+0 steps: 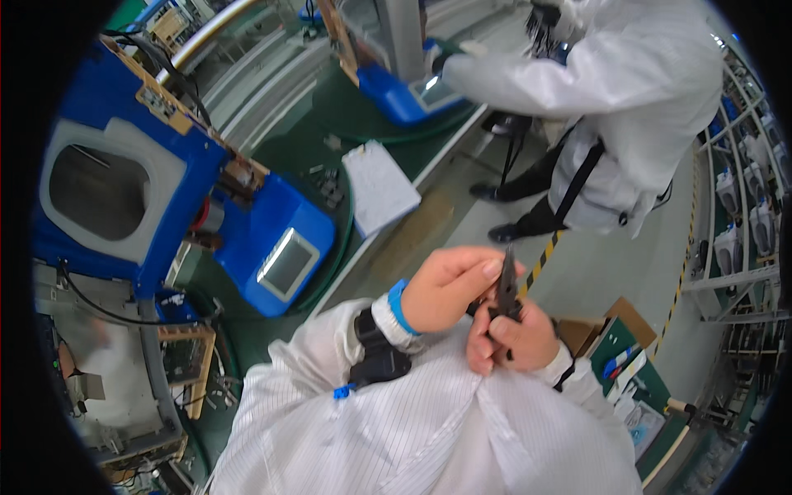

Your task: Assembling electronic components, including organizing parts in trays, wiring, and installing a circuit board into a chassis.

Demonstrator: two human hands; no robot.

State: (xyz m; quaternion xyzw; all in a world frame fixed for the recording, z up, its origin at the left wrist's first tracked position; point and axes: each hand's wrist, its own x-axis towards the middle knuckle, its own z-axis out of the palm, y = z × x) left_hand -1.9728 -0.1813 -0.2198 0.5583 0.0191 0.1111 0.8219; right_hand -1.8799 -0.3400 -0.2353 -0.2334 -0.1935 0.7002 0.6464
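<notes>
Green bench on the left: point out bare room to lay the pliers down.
Between the white papers and the far blue unit, the green bench is bare but for tiny bits near the papers; the pliers should fit there. It is crowded between the papers and the near blue unit, where small dark parts lie.

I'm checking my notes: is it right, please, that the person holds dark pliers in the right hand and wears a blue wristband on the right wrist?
Not quite: the head view shows the blue wristband on the wrist of the left hand instead. The right hand does hold the dark pliers.
</notes>
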